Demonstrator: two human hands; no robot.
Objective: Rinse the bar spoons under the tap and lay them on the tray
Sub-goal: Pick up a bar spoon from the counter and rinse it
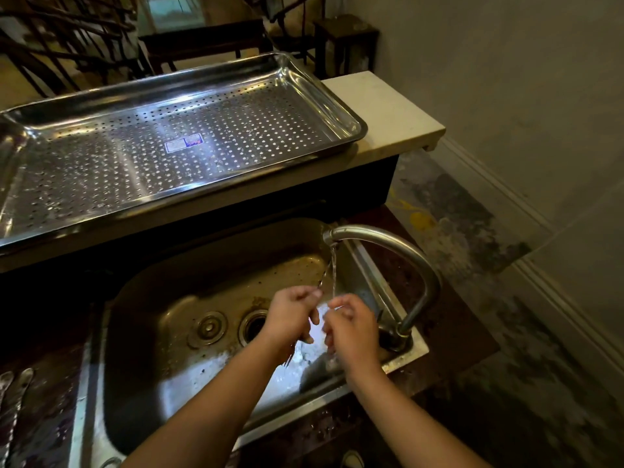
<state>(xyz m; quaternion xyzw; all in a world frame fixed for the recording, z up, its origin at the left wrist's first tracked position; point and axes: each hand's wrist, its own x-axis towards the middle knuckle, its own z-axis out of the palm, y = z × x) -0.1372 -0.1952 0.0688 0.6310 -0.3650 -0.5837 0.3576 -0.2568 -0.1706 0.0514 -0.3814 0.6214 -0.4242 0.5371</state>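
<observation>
Over the steel sink, my left hand grips a twisted bar spoon whose stem points up towards the tap's spout. A thin stream of water falls from the spout beside that stem. My right hand is curled close to the spoon under the stream, and whether it grips the spoon is hidden. Two more bar spoons lie on the dark counter at the lower left. The perforated steel tray sits on the raised ledge behind the sink, with no spoons on it.
The curved tap arches over the sink's right side. A drain and a plug sit in the sink bottom. White ledge end lies right of the tray. Dark chairs and tables stand beyond it.
</observation>
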